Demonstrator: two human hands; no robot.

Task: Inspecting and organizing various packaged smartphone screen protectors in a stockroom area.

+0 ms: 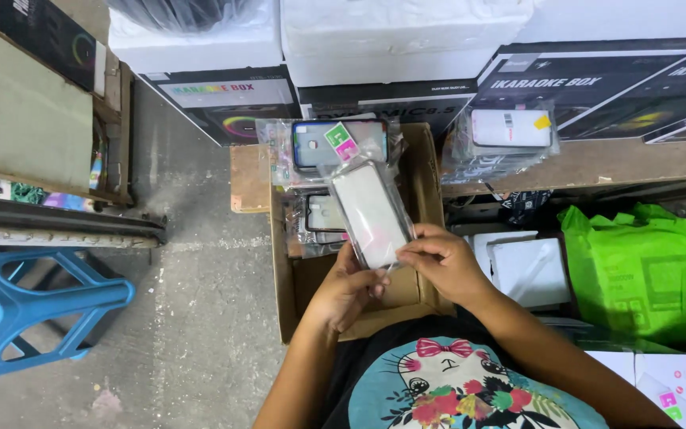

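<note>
Both hands pinch one clear-bagged white phone case (368,213) at its lower end — left hand (348,287) at seven o'clock, right hand (441,262) at five. Several bagged cases lie in the open brown cardboard box (283,274) — more stacked at one o'clock outside it.

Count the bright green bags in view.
1. The green bag sits at the right, beside the cardboard box over which both hands hold a clear-sleeved phone case. Others may be hidden.
</note>
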